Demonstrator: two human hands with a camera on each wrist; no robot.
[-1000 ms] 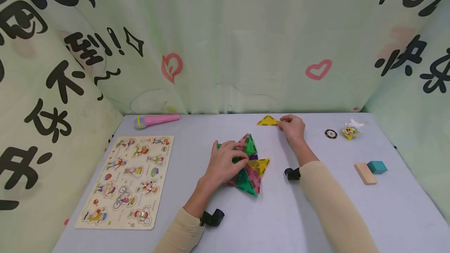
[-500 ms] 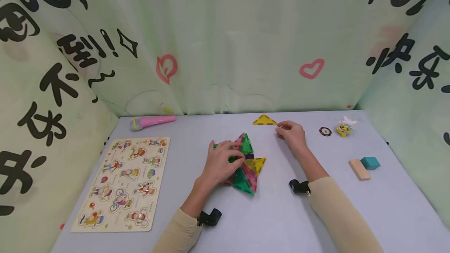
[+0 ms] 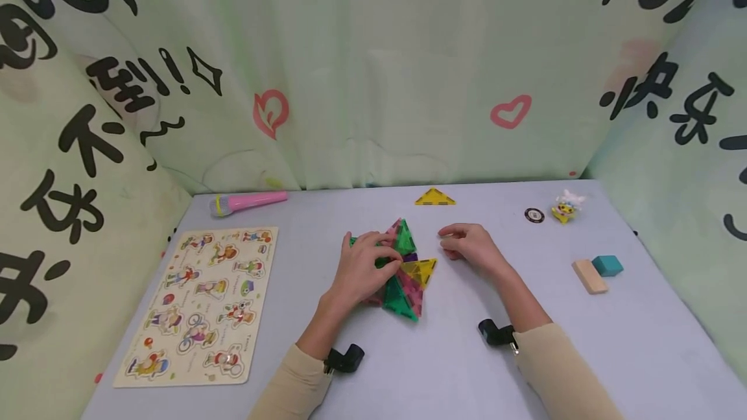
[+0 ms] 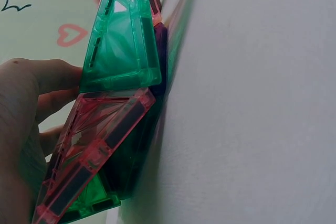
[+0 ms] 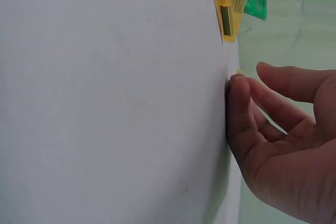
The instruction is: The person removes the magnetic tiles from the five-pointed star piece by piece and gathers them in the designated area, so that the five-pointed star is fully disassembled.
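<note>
My left hand (image 3: 364,269) holds the structure of magnetic tiles (image 3: 399,302) on the table, with its fingers curled over the left side. Green, pink and yellow triangles make up the structure, and a bit of purple shows in the middle. In the left wrist view a green tile (image 4: 121,35) leans above a pink tile (image 4: 89,153), with fingertips against their edges. Just right of the structure, my right hand (image 3: 473,246) hovers close to the tabletop, fingers loosely bent and holding nothing. At the back edge lies a single yellow triangle tile (image 3: 435,197), apart from both hands.
A wooden picture puzzle board (image 3: 198,303) lies at left, with a pink toy microphone (image 3: 251,202) behind it. On the right are a black round disc (image 3: 533,215), a small yellow-and-white figure (image 3: 565,207), a wooden block (image 3: 589,277) and a teal block (image 3: 607,266).
My right hand has let go of the yellow triangle tile at the back and come nearer, towards the structure. The left hand stays on the structure. The head view has shifted slightly.
</note>
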